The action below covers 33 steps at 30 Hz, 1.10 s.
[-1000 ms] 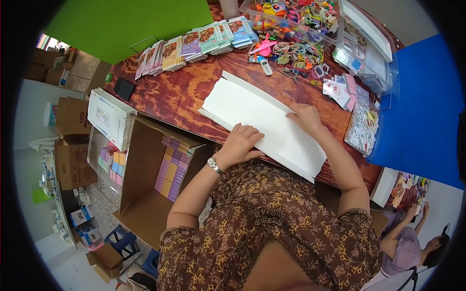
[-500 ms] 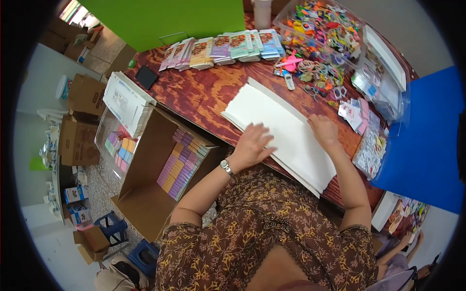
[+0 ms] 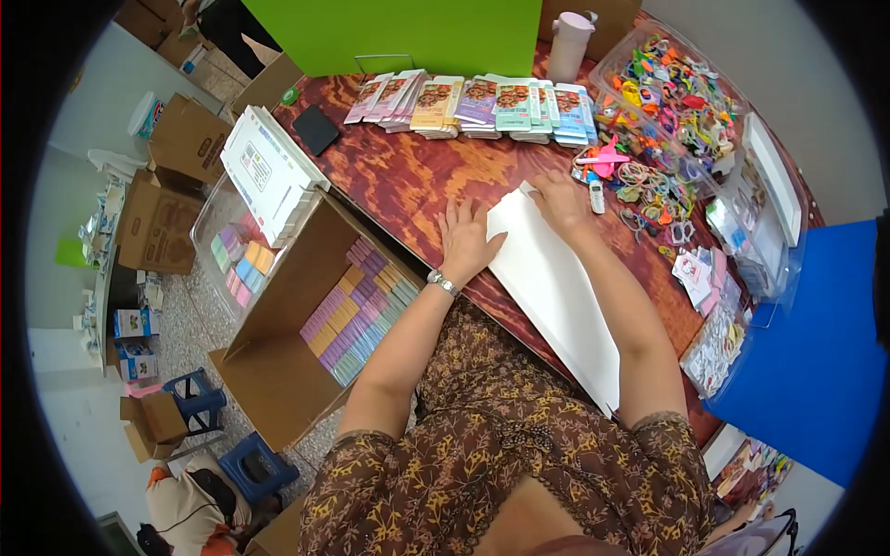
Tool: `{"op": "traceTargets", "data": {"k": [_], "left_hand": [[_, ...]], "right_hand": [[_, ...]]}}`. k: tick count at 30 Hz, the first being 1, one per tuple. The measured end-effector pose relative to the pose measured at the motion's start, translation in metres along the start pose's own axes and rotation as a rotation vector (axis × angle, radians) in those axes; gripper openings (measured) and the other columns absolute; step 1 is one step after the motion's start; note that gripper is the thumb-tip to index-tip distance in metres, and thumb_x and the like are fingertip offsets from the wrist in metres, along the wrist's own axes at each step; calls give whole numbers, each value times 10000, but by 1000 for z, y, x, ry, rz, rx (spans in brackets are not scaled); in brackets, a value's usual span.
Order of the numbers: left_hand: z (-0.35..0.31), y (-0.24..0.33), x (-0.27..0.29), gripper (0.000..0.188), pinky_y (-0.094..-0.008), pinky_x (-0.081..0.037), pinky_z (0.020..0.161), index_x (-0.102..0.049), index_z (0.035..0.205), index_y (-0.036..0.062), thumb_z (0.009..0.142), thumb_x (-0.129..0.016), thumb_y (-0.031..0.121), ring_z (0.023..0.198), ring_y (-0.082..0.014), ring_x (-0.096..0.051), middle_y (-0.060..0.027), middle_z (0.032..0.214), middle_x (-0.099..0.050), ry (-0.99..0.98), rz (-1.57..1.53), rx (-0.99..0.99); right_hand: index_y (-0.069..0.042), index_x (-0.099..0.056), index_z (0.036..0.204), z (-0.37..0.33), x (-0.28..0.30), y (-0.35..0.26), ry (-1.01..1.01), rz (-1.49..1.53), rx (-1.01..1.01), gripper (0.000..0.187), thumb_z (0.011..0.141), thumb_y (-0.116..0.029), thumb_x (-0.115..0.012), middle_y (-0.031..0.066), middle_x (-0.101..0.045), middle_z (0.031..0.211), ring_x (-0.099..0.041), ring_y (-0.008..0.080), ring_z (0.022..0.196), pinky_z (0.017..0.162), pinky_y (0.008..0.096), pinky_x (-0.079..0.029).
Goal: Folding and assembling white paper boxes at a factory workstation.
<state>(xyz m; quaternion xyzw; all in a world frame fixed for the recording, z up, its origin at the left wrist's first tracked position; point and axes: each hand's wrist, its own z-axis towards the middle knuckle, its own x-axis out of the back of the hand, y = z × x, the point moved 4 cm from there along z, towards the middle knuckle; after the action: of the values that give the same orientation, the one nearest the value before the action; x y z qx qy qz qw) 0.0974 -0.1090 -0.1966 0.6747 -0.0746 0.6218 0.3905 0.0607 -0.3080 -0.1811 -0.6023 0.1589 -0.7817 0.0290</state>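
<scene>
A long piece of white cardboard [image 3: 556, 289] slants across the near edge of the table, its close end against my dress. At its far left corner, my left hand [image 3: 466, 243] lies flat with the fingers spread, partly on the wood-patterned tabletop. My right hand [image 3: 564, 206] is bent over the far right end of the cardboard and grips its edge. That forearm covers much of the cardboard's right side. Ahead of my hands stands a row of flat, printed pastel cartons [image 3: 477, 104].
A clear bin of colourful small trinkets [image 3: 667, 83] fills the far right, some spilling out. An open brown carton [image 3: 278, 315] of pastel boxes [image 3: 357, 310] stands at left, beside stacked white boxes [image 3: 269, 176]. A black phone-like object [image 3: 315, 130] and a pale bottle [image 3: 568, 46] rest farther back.
My right hand has moved from the cardboard's right side to its far end. My left hand has lowered from above it to its left corner. The cardboard looks narrower, its right part folded in.
</scene>
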Motion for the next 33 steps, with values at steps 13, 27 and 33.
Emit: {"op": "traceTargets", "data": {"k": [13, 27, 33], "left_hand": [[-23, -7, 8, 718, -496, -322, 1108, -450, 1365, -40, 795, -761, 266, 1326, -465, -373, -258, 1335, -515, 94, -230, -11], [-36, -9, 19, 973, -473, -342, 1088, -219, 1466, -100, 783, -786, 299, 1277, -432, -409, -283, 1355, -430, 248, -409, 104], [-38, -1, 24, 912, -426, -466, 947, -243, 1447, -95, 805, -781, 265, 1147, -336, -549, -263, 1268, -521, 309, -445, 200]], "right_hand": [[-116, -603, 959, 0, 27, 1, 282, 96, 27, 193, 874, -265, -690, 102, -679, 839, -675, 317, 770, 658, 449, -531], [-63, -620, 1001, -3, 18, -3, -2, 71, -37, 138, 912, -167, -606, 188, -679, 910, -670, 372, 835, 713, 466, -524], [-16, -646, 1027, -2, 51, 11, 196, 519, -36, 143, 926, -115, -634, 125, -674, 871, -646, 216, 767, 683, 315, -498]]}}
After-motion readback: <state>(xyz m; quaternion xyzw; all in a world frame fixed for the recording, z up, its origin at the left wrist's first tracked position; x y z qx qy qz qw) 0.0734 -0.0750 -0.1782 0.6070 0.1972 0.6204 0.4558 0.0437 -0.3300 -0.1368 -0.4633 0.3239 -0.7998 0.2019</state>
